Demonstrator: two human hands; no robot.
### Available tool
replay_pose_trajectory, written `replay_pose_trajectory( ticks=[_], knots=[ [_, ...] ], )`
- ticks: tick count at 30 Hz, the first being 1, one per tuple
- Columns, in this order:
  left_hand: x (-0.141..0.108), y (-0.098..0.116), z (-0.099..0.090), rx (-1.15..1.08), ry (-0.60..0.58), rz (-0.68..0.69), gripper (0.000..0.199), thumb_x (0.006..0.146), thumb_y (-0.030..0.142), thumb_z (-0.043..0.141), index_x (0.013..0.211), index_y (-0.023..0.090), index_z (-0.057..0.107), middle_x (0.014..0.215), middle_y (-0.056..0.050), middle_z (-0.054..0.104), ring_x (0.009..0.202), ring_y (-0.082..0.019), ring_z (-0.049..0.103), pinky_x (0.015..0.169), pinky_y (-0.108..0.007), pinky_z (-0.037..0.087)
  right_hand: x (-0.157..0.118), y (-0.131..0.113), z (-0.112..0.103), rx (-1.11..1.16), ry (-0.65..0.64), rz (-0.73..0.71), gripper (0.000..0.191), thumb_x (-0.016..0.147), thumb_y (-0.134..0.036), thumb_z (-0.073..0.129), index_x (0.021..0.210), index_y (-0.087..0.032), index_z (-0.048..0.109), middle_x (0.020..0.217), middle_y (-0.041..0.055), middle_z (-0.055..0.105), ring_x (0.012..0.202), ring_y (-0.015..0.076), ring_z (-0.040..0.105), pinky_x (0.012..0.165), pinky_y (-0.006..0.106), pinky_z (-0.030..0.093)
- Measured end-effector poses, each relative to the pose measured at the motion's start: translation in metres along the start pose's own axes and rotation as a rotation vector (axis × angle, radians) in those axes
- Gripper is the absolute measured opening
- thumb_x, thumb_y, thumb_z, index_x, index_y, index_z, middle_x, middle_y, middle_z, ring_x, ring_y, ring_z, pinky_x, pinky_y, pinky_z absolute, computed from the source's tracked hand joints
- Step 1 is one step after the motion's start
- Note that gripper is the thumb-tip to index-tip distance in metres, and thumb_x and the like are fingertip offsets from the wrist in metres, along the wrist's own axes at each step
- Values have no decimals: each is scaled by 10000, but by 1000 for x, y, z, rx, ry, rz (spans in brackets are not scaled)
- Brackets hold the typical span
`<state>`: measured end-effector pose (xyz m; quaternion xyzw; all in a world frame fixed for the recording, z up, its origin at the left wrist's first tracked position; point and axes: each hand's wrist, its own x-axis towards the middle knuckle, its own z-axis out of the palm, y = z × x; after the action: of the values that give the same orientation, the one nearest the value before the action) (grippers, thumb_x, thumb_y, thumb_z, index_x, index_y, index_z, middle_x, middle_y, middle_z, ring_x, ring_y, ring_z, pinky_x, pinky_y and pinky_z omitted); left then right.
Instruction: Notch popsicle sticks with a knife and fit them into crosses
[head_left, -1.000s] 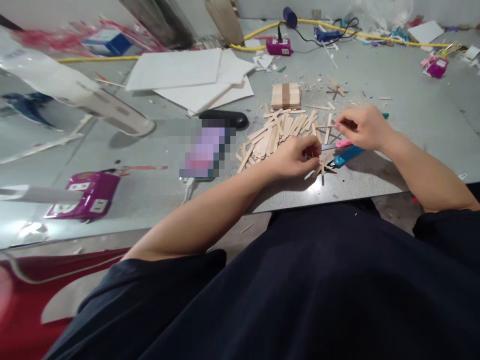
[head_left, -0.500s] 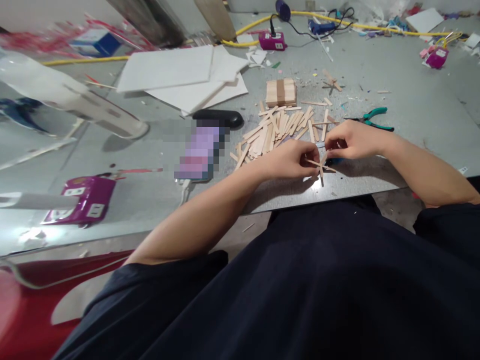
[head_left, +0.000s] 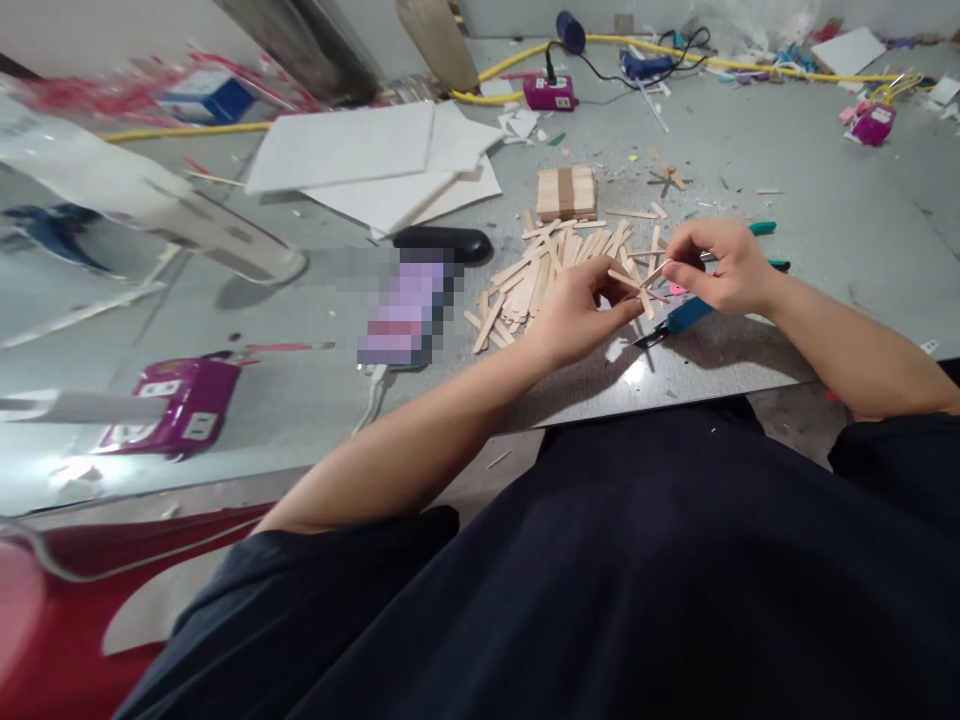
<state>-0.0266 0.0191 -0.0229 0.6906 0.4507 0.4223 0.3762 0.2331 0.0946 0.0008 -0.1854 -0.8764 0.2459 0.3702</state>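
Between my hands is a star of crossed wooden craft sticks [head_left: 646, 297], raised a little above the table. My left hand [head_left: 576, 312] pinches it from the left, thumb and fingers closed on its sticks. From the right, my right hand [head_left: 716, 262] pinches the tip of one stick of the star. Under the star and my right hand lies a utility knife [head_left: 686, 315] with a blue handle, its blade pointing left. Left of the star spreads a loose pile of craft sticks [head_left: 540, 265]. Pliers with teal handles [head_left: 763, 229] are partly hidden behind my right hand.
A banded bundle of craft sticks [head_left: 566, 193] stands behind the pile. To the left are a phone [head_left: 401, 310] on a cable, a black case [head_left: 442, 243], white boards [head_left: 352, 150] and a purple power socket [head_left: 180, 400]. The table's front edge runs close to my body.
Both hands have lifted the star slightly up and away from the table's front edge. My right hand has risen, and the utility knife beneath has come into view.
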Motion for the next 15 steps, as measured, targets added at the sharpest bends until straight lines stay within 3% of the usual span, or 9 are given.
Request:
replay_pose_trajectory(
  ticks=[5,10,15],
  knots=[
    [2,-9,4,-32,110,91,264,835,156,832,950,241,610,817,21,730,757,-146,705,759,-311,558,-3,5,6,-133,107,-164,296,1157,-490,685,957,-273,669,805,-5,685,635,151,533,631,351,468],
    [2,-10,3,88,127,157,211,867,153,843,912,231,653,833,13,761,787,-154,705,792,-310,560,-6,10,6,-322,49,-335,147,1174,-371,627,1054,-291,660,878,11,739,726,185,632,691,365,491],
    [0,-8,1,153,112,187,160,834,120,784,907,226,689,897,6,795,837,-160,709,840,-302,576,-8,17,7,-366,-29,-358,102,1158,-348,610,1107,-300,683,972,41,790,805,219,680,751,388,518]
  ],
)
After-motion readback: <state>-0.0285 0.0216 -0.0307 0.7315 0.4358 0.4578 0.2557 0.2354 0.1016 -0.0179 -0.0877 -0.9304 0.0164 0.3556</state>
